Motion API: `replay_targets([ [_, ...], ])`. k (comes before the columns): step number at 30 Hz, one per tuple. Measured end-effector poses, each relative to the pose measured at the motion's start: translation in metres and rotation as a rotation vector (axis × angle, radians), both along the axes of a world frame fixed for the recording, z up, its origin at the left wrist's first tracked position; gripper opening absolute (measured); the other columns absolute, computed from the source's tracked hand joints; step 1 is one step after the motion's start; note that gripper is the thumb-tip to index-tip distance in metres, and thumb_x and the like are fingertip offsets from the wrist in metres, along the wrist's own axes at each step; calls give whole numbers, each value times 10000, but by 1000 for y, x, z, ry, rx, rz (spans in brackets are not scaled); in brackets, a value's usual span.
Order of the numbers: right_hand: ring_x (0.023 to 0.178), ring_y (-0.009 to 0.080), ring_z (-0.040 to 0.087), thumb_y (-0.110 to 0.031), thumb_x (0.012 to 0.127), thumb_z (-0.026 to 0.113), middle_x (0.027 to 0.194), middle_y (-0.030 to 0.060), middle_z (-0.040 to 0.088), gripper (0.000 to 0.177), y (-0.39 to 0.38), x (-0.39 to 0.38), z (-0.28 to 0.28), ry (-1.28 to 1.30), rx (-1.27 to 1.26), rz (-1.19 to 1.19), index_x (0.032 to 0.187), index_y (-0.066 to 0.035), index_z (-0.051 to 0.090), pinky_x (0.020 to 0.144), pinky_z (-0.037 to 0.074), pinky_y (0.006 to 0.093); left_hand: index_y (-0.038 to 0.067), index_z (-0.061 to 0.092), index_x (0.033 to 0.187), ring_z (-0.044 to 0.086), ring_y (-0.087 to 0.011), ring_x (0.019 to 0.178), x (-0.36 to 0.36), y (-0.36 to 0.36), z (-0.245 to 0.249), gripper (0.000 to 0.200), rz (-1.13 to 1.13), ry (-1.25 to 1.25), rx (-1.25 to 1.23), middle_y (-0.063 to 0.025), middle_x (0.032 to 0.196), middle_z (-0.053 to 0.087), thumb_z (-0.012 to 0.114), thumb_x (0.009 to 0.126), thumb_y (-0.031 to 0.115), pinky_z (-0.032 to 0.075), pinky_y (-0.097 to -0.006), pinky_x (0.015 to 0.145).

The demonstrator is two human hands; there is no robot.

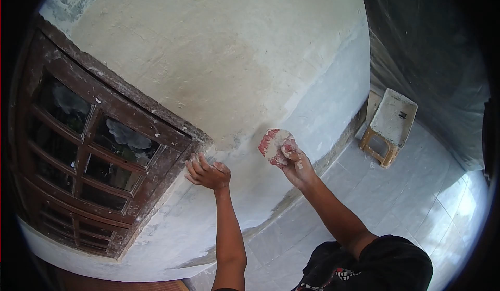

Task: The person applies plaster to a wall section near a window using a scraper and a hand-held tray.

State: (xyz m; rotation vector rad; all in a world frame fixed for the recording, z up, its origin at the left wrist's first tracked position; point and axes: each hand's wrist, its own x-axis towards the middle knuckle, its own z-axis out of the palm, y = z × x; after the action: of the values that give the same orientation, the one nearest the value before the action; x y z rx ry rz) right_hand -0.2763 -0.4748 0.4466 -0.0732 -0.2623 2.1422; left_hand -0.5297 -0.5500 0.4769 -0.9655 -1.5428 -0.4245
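Observation:
My right hand [298, 165] grips a flat red scraper-like piece [271, 144], its face smeared with pale plaster; I cannot make out its exact kind. The piece is up against the wall [208, 46], where a beige coat meets a whiter area. Plaster also coats the fingers of that hand. My left hand [210, 172] holds nothing, its fingers apart and loosely bent, beside the lower corner of a brown wooden window frame [182, 147]. Whether its fingertips touch the frame or the wall is hard to tell.
A plaster-stained tray [398, 111] sits on a small yellowish stool [375, 150] at the right. Grey tiles [338, 207] cover the floor. Dark plastic sheeting [432, 67] hangs at the far right. Window panes [125, 134] are at the left.

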Motion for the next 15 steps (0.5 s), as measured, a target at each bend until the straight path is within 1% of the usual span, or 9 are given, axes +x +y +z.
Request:
replay_targets([
  [3, 1213, 211, 597, -4, 961, 545, 1286, 133, 622, 464, 8, -5, 2, -141, 167, -99, 1423, -9, 507, 946, 528, 368, 78, 461, 1403, 357, -408, 1407, 0, 1, 0, 511, -14, 2, 3, -163, 1379, 450, 366, 960, 314, 116, -619, 1167],
  [4, 1213, 211, 597, -4, 961, 545, 1286, 133, 622, 464, 10, -9, 4, -141, 168, -95, 1423, -9, 507, 946, 528, 368, 78, 461, 1403, 357, -408, 1407, -1, 1, 0, 511, -10, 1, 4, -163, 1379, 450, 366, 960, 314, 116, -619, 1167],
  [6, 1242, 256, 593, 63, 883, 562, 1306, 137, 638, 522, 16, -21, 11, -674, 445, -462, 1391, -56, 578, 981, 485, 382, 54, 432, 1418, 342, -410, 1413, -1, 0, -1, 535, -8, 5, -7, -173, 1406, 442, 390, 937, 284, 137, -631, 1153],
  [7, 1242, 256, 593, 63, 883, 562, 1306, 137, 638, 522, 23, -28, 20, -675, 447, -452, 1391, -56, 578, 981, 485, 382, 54, 432, 1418, 342, -410, 1413, -1, -1, -1, 535, 1, 2, -10, -173, 1406, 442, 390, 937, 284, 137, -631, 1153],
  [9, 1286, 338, 571, 34, 896, 560, 1375, 157, 614, 483, 40, -44, 38, -1141, 969, -1238, 1369, -50, 608, 1098, 382, 428, 50, 435, 1414, 348, -412, 1407, -1, 0, -1, 539, 9, 12, -8, -170, 1396, 439, 395, 930, 282, 137, -635, 1151],
  [10, 1286, 338, 571, 34, 896, 560, 1375, 157, 614, 483, 41, -53, 41, -1137, 968, -1237, 1369, -50, 608, 1098, 382, 428, 50, 435, 1414, 348, -412, 1407, -1, -1, -1, 539, 12, 15, -9, -170, 1396, 439, 395, 930, 282, 137, -635, 1151],
  [12, 1353, 378, 505, 70, 820, 572, 1417, 135, 589, 575, 45, -73, 43, -1179, 1040, -1288, 1374, -81, 608, 1173, 254, 513, 51, 439, 1413, 348, -408, 1408, -1, 0, -1, 539, 7, 5, -13, -170, 1395, 441, 390, 928, 282, 135, -635, 1153],
  [13, 1353, 378, 505, 70, 820, 572, 1417, 135, 589, 575, 42, -85, 29, -1177, 1046, -1280, 1374, -81, 608, 1173, 254, 513, 51, 439, 1413, 348, -408, 1408, -1, -1, -1, 539, 13, 1, -14, -170, 1395, 441, 390, 928, 282, 135, -635, 1153],
  [15, 1391, 352, 472, 94, 770, 596, 1413, 108, 597, 631, 20, -107, -12, -1218, 1142, -1153, 1367, -110, 614, 1177, 218, 560, 55, 442, 1413, 347, -404, 1409, 0, -1, -1, 539, 10, 0, -9, -165, 1404, 438, 384, 926, 278, 131, -632, 1156],
])
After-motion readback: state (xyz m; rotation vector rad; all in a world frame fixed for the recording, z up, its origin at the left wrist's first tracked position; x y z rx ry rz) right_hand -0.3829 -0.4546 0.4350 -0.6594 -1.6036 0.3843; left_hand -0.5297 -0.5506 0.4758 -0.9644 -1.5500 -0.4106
